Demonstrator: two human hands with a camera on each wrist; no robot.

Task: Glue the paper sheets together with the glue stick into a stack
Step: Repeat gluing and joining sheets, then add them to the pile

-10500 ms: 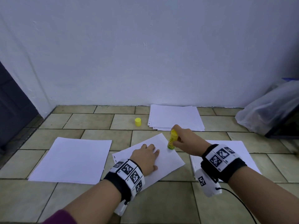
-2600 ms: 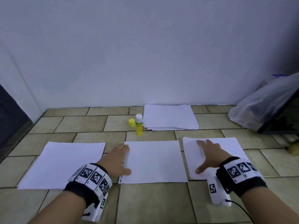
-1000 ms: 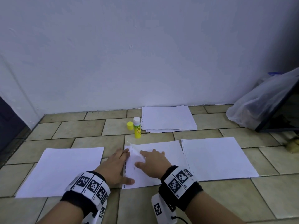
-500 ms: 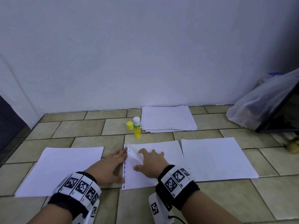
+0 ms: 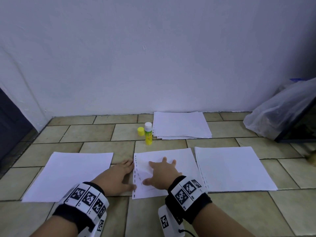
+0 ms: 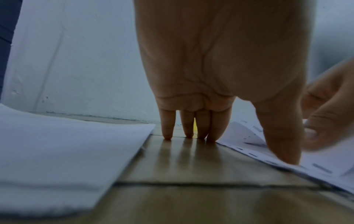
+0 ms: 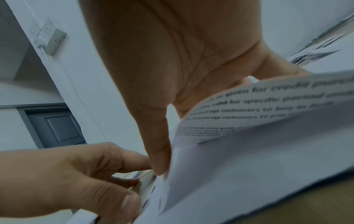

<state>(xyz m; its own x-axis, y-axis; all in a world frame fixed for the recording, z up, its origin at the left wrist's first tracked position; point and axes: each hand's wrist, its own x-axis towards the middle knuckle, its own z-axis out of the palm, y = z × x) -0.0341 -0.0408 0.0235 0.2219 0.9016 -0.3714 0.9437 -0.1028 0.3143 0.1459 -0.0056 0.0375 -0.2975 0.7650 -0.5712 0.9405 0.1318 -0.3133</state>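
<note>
- Pressing flat with fingers spread, the right hand (image 5: 162,175) lies on the middle paper sheet (image 5: 179,161) on the tiled floor (image 5: 95,134); a printed sheet (image 7: 268,109) curls under its palm
- left hand (image 5: 116,177) rests flat beside that sheet's punched edge, thumb touching it
- glue stick (image 5: 148,133) stands uncapped near the far paper stack (image 5: 181,125); yellow cap (image 5: 140,131) just beside it

The right hand (image 5: 163,175) lay flat on the middle sheet (image 5: 181,161); the left hand (image 5: 116,178) rested just beside that sheet's punched edge.
</note>
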